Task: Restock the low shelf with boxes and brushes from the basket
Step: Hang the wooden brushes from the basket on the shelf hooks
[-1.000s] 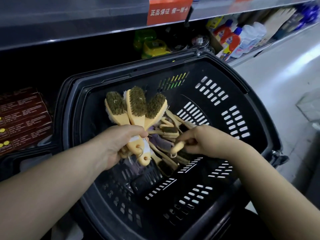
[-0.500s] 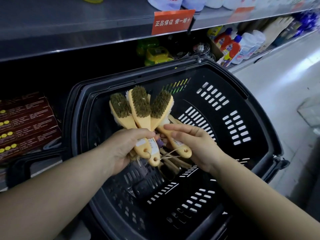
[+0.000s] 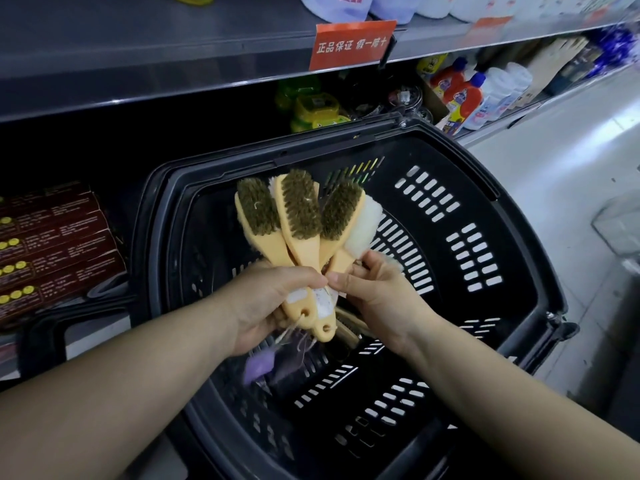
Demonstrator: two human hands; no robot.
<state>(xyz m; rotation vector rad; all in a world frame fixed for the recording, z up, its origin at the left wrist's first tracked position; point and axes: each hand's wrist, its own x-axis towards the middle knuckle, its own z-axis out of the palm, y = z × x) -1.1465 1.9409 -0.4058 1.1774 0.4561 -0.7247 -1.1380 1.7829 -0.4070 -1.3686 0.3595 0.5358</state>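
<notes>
Up from the basket (image 3: 526, 306) floor comes my right hand (image 3: 381, 296), and with it a fourth brush (image 3: 363, 223), which half a second ago sat lower and apart from the others. It now lies against the right side of the fan, white side showing, its handle pinched between my right fingers and thumb and pushed in beside the other handles. The left hand (image 3: 266, 306) is where it was, fist closed round the handles of three brushes (image 3: 298, 216), bristles up and toward me, held above the middle of the basket.

That makes four in one bundle, or nearly: I judge the transfer half made, since both hands have hold of the newcomer's handle end. At least a few more handles show under my hands on the basket floor, partly hidden. The shelf (image 3: 100, 337) is to my left, dark red boxes (image 3: 52, 244) stacked on it already; no brush has reached it yet. Once the left fist takes the fourth, the right is free to fetch again.
</notes>
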